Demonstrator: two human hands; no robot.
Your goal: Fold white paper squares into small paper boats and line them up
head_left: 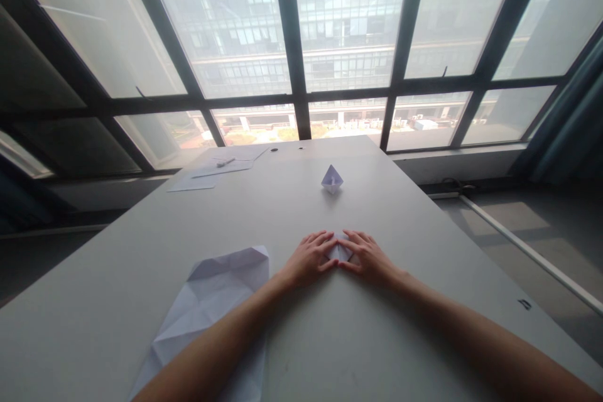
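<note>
Below the frame's centre, the left hand [306, 260] and right hand [370, 259], both with fingers spread, touch a small folded paper [340, 253]; near the centre stands a paper boat [332, 180].

My head camera looks forward and down over the long white surface [292, 217], black-framed glass windows [348, 31] at twelve o'clock.

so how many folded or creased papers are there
3: a small folded piece under the left hand and right hand, a paper boat beyond it, and a creased sheet partly behind the left forearm. The far sheets look flat.
</note>
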